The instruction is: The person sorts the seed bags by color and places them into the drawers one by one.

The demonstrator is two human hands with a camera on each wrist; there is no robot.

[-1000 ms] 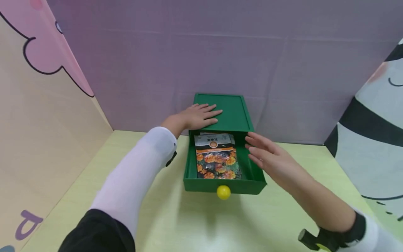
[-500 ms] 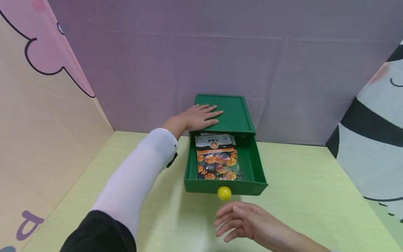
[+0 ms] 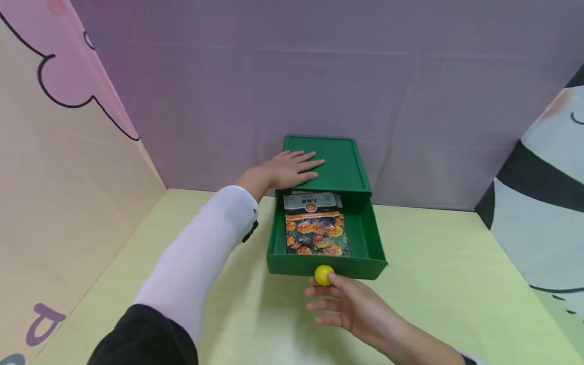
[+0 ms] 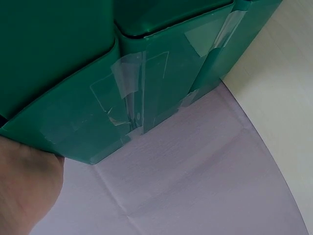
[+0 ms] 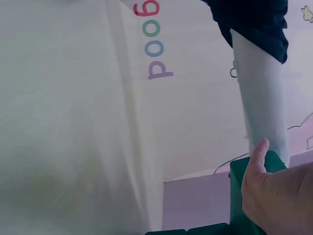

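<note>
A green box [image 3: 339,162] stands against the purple back wall, and its drawer [image 3: 367,235] is pulled out toward me. In the drawer lies a seed packet [image 3: 315,228] printed with orange flowers. My left hand [image 3: 292,170] lies flat on the box's lid, fingers straight. The left wrist view shows that palm [image 4: 24,196] at the taped green side of the box [image 4: 122,88]. My right hand [image 3: 335,301] is low in front of the drawer, its fingers loosely extended and its top fingertip touching the yellow knob [image 3: 323,274]. In the right wrist view that hand [image 5: 279,200] is against the green drawer [image 5: 239,196].
The box sits on a pale yellow-green tabletop [image 3: 456,284]. A purple cloth wall [image 3: 319,76] closes the back. Cartoon-printed panels stand at the left [image 3: 68,152] and right [image 3: 538,203]. My left sleeve [image 3: 196,258] crosses the table's left half.
My right hand dropped from beside the drawer's right wall to the table in front, then rose to touch the yellow knob. The left hand stayed flat on the lid.
</note>
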